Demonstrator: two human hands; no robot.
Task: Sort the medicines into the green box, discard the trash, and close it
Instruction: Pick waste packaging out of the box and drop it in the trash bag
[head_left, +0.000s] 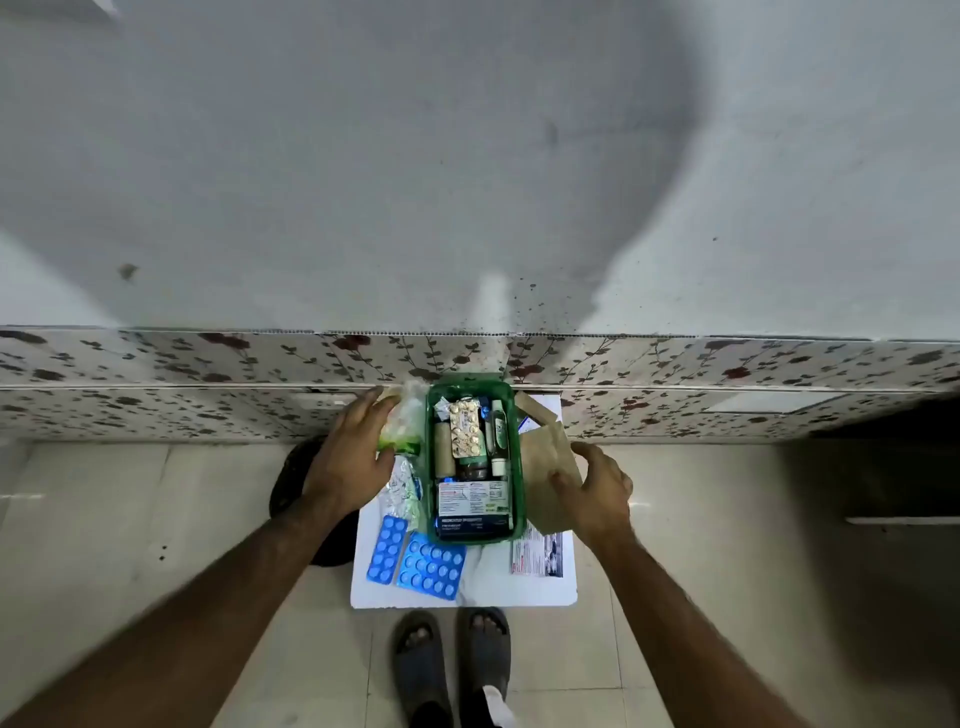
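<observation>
A small white worktop carries the open green plastic box, filled with medicines. The left hand grips a clear plastic bag beside it; the right hand, open, touches brown paper envelopes. Two blue blister strips lie nearer.

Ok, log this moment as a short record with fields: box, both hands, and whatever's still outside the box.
green box: open, on the white board, packed with bottles, strips and cartons
left hand: on a clear plastic bag left of the box
right hand: touching a brown paper envelope right of the box; grip unclear
still outside: two blue blister packs, foil strips, printed leaflet
</observation>
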